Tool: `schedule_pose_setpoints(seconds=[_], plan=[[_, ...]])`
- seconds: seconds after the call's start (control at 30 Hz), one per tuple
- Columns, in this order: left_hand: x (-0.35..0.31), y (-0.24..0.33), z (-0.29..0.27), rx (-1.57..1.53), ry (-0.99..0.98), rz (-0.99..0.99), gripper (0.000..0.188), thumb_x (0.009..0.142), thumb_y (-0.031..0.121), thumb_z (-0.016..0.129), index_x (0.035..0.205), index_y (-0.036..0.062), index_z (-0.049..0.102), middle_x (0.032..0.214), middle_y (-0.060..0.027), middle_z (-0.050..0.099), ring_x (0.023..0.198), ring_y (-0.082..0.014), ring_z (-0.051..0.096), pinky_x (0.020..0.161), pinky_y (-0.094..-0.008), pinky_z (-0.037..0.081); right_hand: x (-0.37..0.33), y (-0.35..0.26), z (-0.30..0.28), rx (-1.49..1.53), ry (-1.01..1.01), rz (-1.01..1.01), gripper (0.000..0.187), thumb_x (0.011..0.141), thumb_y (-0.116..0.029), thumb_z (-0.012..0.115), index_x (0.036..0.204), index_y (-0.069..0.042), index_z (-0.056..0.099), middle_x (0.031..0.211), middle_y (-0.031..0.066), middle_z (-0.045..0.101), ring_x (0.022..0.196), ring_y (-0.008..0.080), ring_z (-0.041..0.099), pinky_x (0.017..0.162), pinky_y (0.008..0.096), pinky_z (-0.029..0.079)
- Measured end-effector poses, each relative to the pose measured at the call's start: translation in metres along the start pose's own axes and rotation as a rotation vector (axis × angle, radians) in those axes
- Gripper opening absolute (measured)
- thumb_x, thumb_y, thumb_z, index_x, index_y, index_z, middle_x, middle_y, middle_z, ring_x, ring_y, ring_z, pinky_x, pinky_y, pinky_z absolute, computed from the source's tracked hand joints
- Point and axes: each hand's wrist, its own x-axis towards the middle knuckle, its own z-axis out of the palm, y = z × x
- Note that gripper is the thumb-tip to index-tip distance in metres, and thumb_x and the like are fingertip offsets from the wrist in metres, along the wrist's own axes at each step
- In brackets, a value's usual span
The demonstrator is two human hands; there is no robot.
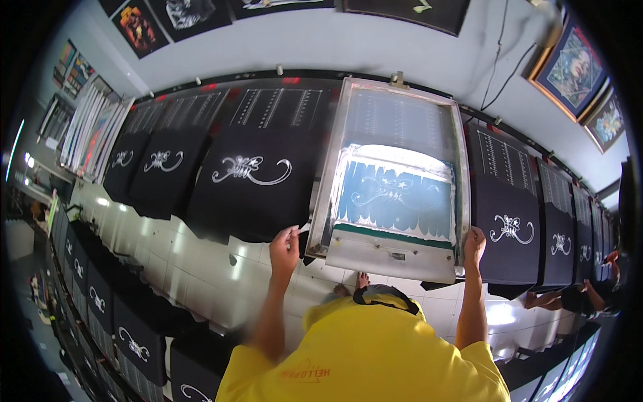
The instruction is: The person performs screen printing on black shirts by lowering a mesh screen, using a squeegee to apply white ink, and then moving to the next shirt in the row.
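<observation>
A screen printing frame [461, 154] with blue mesh lies over a black panel in front of me, its scroll design and white ink [395, 155] showing on the mesh. Across its near end rests a pale metal bar [375, 254] with a green edge, which looks like a squeegee. My right hand [475, 248] is closed on the frame's right side near the front corner. Just left of the opposite corner, my left hand [284, 249] is closed, fingertips pinched together beside some black fabric; whether they hold it is hard to make out.
Black fabric pieces with white scroll prints [252, 170] [512, 229] line the long table on both sides. Another row [134, 343] stands behind me at left. A co-worker [589, 295] is at far right. Stacked frames [90, 130] lean at far left. Tiled floor [214, 258] lies below.
</observation>
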Motion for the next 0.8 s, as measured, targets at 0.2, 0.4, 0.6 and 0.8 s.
schedule_pose_setpoints(seconds=[0.2, 0.4, 0.6, 0.8], plan=[[0.037, -0.003, 0.033, 0.373, -0.212, 0.188, 0.021, 0.091, 0.015, 0.059, 0.095, -0.0042, 0.066, 0.087, -0.0231, 0.065, 0.075, -0.0402, 0.063, 0.065, -0.0421, 0.051, -0.01, -0.032, -0.017, 0.142, -0.144, 0.095, 0.03, 0.086, -0.018, 0.056, 0.11, -0.004, 0.068, 0.078, 0.0111, 0.066, 0.073, 0.0189, 0.061, 0.069, 0.0332, 0.047], [0.044, -0.001, 0.045, 0.303, -0.168, 0.047, 0.021, 0.09, 0.016, 0.061, 0.086, -0.0034, 0.066, 0.074, -0.0204, 0.063, 0.066, -0.0354, 0.062, 0.059, -0.0401, 0.048, -0.018, -0.019, -0.013, 0.179, -0.051, 0.083, 0.028, 0.087, -0.016, 0.057, 0.105, 0.001, 0.068, 0.075, 0.0098, 0.065, 0.068, 0.016, 0.059, 0.065, 0.03, 0.046], [0.049, 0.005, 0.042, 0.362, -0.17, 0.076, 0.017, 0.088, 0.014, 0.063, 0.084, -0.0023, 0.067, 0.067, -0.0195, 0.061, 0.058, -0.0324, 0.061, 0.053, -0.0374, 0.045, -0.014, -0.037, -0.018, 0.149, 0.007, 0.077, 0.028, 0.084, -0.012, 0.056, 0.104, 0.002, 0.07, 0.072, 0.0122, 0.066, 0.063, 0.0165, 0.058, 0.062, 0.0316, 0.046], [0.045, -0.003, 0.043, 0.339, -0.147, 0.077, 0.02, 0.089, 0.015, 0.063, 0.08, -0.0035, 0.064, 0.061, -0.0183, 0.056, 0.052, -0.0234, 0.054, 0.052, -0.0333, 0.041, -0.019, -0.05, -0.018, 0.086, -0.04, 0.157, 0.028, 0.085, -0.013, 0.056, 0.103, 0.003, 0.069, 0.079, 0.0178, 0.069, 0.071, 0.0209, 0.066, 0.069, 0.0326, 0.049]])
